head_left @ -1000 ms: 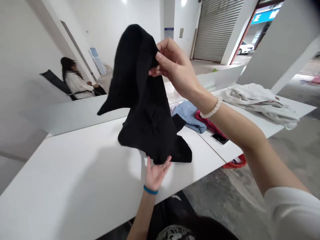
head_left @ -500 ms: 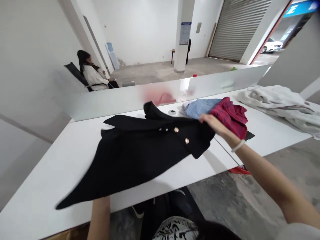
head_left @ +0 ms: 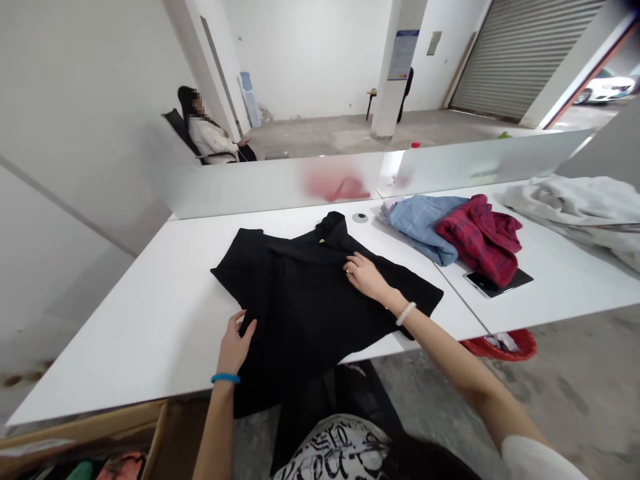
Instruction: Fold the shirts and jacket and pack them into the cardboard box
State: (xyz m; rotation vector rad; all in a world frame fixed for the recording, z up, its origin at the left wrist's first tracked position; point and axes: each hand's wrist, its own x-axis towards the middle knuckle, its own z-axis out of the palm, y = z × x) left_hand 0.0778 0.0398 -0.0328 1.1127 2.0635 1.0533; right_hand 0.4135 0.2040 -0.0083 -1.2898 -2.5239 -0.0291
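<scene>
A black jacket [head_left: 310, 307] with gold buttons lies spread over the white table [head_left: 150, 320], its lower part hanging past the front edge. At its left side my left hand [head_left: 237, 343], with a blue band on the wrist, pinches the fabric between thumb and fingers. My right hand [head_left: 367, 277], with a pale bracelet on the wrist, is on the upper middle of the jacket, its fingers curled on the cloth near a small gold spot. One gold button shows near the bunched top.
Right of the jacket lie a blue garment [head_left: 425, 223], a red plaid garment [head_left: 483, 237] over a dark flat device [head_left: 490, 285], and pale cloth [head_left: 590, 203]. A frosted divider [head_left: 250, 190] edges the table. Below are a cardboard box [head_left: 160, 433] and a red bin [head_left: 525, 347]. Beyond sits a person [head_left: 213, 137].
The jacket has come down from being held stretched out to lying on the table. My left hand has emerged from beneath it, and my right hand has moved left and down along it.
</scene>
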